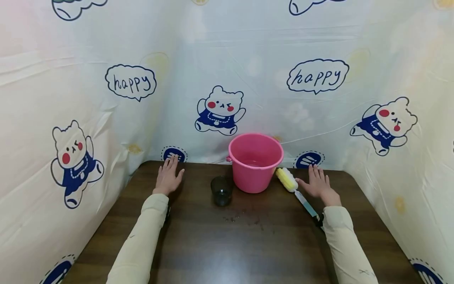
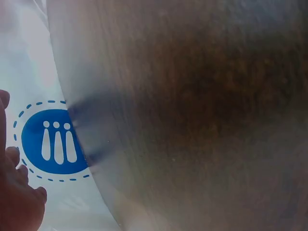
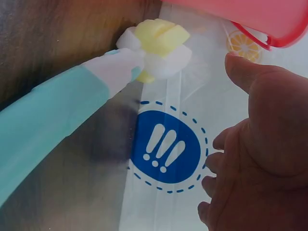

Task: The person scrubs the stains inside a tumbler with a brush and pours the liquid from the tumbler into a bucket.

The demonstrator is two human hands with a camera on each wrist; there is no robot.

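Observation:
My left hand (image 1: 168,177) is flat with its fingers spread near the table's back left, holding nothing. To its right stands a dark see-through cup (image 1: 222,191), beside a pink bucket (image 1: 253,173). My right hand (image 1: 317,184) has its fingers straight, palm down, near the back right. Along its thumb side lies a bottle brush (image 1: 297,193) with a yellow and white sponge head and a light blue handle; the handle's end passes beside the right wrist. In the right wrist view the brush (image 3: 96,77) shows large, apart from the fingers.
The dark wooden table (image 1: 227,252) has several small drops (image 1: 232,218) in front of the cup. A pale cloth (image 1: 262,51) printed with bears and "happy" bubbles hangs close behind the table's back edge and along both sides.

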